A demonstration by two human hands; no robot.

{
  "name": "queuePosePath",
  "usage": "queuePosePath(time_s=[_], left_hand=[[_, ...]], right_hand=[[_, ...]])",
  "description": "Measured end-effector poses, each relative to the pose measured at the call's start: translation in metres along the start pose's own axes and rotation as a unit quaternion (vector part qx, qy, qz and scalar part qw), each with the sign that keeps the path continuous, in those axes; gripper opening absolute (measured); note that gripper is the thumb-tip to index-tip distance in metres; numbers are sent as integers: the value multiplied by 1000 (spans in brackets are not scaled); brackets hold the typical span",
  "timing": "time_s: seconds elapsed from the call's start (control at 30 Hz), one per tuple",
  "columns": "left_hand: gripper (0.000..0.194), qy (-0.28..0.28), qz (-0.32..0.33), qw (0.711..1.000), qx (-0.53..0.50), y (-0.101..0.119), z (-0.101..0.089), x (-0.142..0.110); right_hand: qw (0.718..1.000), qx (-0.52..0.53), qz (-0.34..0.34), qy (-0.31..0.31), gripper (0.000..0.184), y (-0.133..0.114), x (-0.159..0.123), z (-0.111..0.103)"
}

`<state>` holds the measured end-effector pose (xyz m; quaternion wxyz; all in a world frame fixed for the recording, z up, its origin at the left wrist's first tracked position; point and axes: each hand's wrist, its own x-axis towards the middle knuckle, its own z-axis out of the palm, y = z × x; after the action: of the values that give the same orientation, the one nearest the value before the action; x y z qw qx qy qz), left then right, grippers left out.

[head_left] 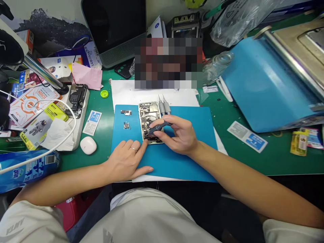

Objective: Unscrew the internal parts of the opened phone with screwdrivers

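An opened phone (152,114) with bare inner parts lies on a blue mat (177,165). My left hand (126,158), a ring on one finger, rests flat on the mat. Its index fingertip touches the phone's lower left edge, and the thumb is stretched out. From the right, my right hand (181,136) pinches dark tweezers (159,127) between thumb and fingers. Their tip points down and left into the phone's lower part, where fine detail is too small to tell. Two grey screwdrivers (165,106) lie at the phone's upper right. Small metal parts (126,112) and a little circuit piece (127,125) sit to its left.
Boxes (32,104), another opened phone (76,98) and a white earbud case (88,145) stand left. A white cable (68,135) curves there. Right are a card (247,136), a small yellow bottle (299,143) and a machine with a blue sheet (263,84). Behind stands a dark screen (113,27).
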<state>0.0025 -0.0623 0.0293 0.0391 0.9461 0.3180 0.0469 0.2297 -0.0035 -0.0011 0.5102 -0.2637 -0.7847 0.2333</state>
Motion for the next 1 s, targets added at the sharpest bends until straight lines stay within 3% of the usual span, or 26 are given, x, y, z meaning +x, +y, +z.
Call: queuePosePath(time_s=[0.27, 0.67, 1.0], left_hand=[[86, -29, -7, 1000, 11, 2, -1, 1], [83, -9, 1, 1000, 4, 1, -1, 1], [81, -6, -3, 1000, -9, 0, 0, -1]], right_hand=[[1000, 8, -10, 2, 55, 2, -2, 2], [1000, -3, -21, -12, 55, 3, -1, 3], [993, -71, -89, -27, 64, -3, 7, 1]])
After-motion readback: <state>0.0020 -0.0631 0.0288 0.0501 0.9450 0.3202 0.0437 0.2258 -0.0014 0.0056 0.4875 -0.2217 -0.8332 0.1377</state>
